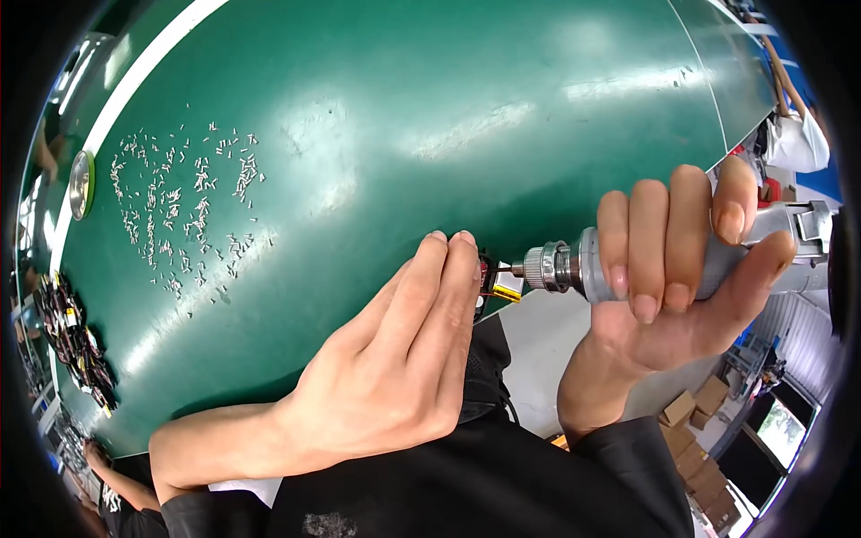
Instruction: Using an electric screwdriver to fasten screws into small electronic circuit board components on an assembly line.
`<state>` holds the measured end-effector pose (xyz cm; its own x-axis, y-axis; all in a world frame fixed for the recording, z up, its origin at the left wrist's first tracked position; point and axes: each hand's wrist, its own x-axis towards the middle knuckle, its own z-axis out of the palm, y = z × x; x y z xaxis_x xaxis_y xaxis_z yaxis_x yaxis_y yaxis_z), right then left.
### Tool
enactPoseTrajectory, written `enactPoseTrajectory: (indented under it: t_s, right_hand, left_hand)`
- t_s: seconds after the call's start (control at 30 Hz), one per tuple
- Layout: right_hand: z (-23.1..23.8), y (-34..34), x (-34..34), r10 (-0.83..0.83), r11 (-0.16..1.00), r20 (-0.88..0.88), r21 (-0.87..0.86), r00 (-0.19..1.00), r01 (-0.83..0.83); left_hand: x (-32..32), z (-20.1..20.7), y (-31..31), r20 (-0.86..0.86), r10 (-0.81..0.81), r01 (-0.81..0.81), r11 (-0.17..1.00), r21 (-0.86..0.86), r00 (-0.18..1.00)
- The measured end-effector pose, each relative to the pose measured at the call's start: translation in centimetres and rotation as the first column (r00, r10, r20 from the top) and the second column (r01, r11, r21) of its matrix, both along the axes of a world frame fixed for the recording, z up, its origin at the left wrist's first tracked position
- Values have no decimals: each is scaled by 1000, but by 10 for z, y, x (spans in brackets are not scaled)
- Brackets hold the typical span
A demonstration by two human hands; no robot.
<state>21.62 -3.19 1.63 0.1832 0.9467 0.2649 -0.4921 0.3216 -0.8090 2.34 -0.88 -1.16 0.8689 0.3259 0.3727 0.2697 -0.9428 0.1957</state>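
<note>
In my right hand (673, 260) is a grey electric screwdriver (587, 266), gripped round its body and lying sideways. Its bit points left and meets a small dark electronic assembly (485, 273) at the table's near edge. A silver pouch battery with yellow tape (508, 282) sticks out of that assembly. My left hand (386, 359) is closed on the assembly, fingers pressed together and covering most of it. The exact spot the bit touches is too small to make out.
Many small silver screws (202, 202) lie scattered on the green table (430, 108) at the left. Beyond them is a small round dish (82, 185). A pile of dark wired parts (73, 341) lies at the left edge. Another person's arm (121, 473) shows at lower left; cardboard boxes (700, 448) stand at lower right.
</note>
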Motion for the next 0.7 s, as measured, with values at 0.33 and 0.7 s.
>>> enactPoseTrajectory:
  t_s: [0.33,0.7]
  right_hand:
    - [1,4,12,328,942,173,16,929,-335]
    - [6,24,-14,418,871,141,218,897,-440]
  left_hand:
    - [-3,-2,6,25,-83,84,996,-34,996]
    - [-27,7,10,35,-106,107,994,-32,994]
